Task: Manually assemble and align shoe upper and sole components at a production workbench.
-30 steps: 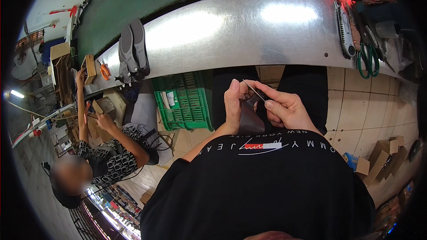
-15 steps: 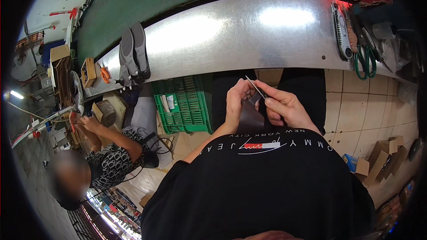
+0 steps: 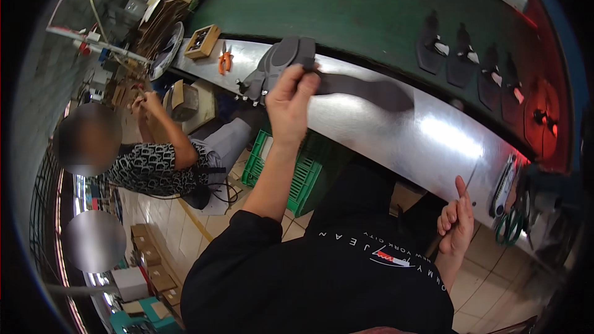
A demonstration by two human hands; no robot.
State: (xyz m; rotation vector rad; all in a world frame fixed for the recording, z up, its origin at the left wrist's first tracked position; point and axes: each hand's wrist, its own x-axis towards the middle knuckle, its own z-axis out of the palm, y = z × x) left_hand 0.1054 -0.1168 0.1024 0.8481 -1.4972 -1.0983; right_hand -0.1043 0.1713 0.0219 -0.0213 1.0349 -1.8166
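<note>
My left hand [image 3: 289, 108] pinches a dark grey, sole-shaped piece [image 3: 365, 91] at one end. The piece is smeared by motion and stretches to the right over the metal edge of the workbench. Right behind that hand lies a pile of dark grey sole-shaped parts [image 3: 272, 65] with small shiny metal bits at their near ends. My right hand [image 3: 456, 222], near the bench's front edge, has its index finger stretched up and the other fingers curled. A thin metal tool [image 3: 474, 172] sticks up from it; its exact kind cannot be made out.
The steel bench strip [image 3: 396, 136] borders a green work surface [image 3: 371, 25] bearing several dark soles with straps [image 3: 461, 55]. Orange-handled pliers [image 3: 225, 60] and a wooden box [image 3: 202, 41] lie left; a utility knife [image 3: 504, 185] and green-handled scissors [image 3: 509, 227] right. A green crate [image 3: 303, 179] stands below. A co-worker [image 3: 161, 161] sits left.
My view has swung left. My hands, together over my lap before, are now apart: the left has carried the dark piece up to the pile, the right has moved right with the thin tool.
</note>
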